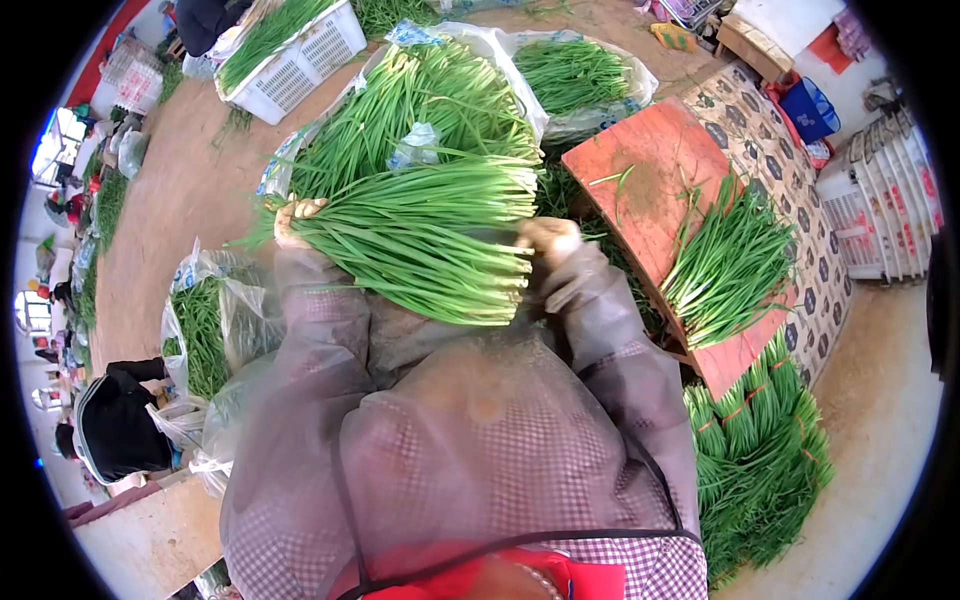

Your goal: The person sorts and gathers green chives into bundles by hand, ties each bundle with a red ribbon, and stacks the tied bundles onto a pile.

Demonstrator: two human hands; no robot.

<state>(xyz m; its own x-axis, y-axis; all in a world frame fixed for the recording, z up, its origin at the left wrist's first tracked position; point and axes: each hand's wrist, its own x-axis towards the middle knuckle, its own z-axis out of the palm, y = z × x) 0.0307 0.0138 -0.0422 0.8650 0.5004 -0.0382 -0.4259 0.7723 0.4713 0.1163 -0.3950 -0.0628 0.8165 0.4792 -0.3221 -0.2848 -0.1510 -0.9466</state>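
Note:
My left hand (298, 222) is wrapped around the leafy end of a large bunch of green chives (430, 235), stretched sideways in front of my chest. The pale cut ends point right. Just beyond those ends is my right hand (550, 238), blurred, with its fingers seemingly curled; whether anything is in them I cannot make out. Behind the bunch, a big plastic-lined heap of chives (430, 100) is piled up, with a scrap of clear plastic (415, 145) on it. On my right, a loose pile of chives (728, 265) lies on a reddish board (650, 150).
Tied bundles of chives (755, 470) lie below the board. A white crate (295, 85) of chives and another plastic-lined heap (575, 75) stand at the back. At left is an open plastic bag (240, 310) of greens. Stacked white crates (880, 200) stand far right.

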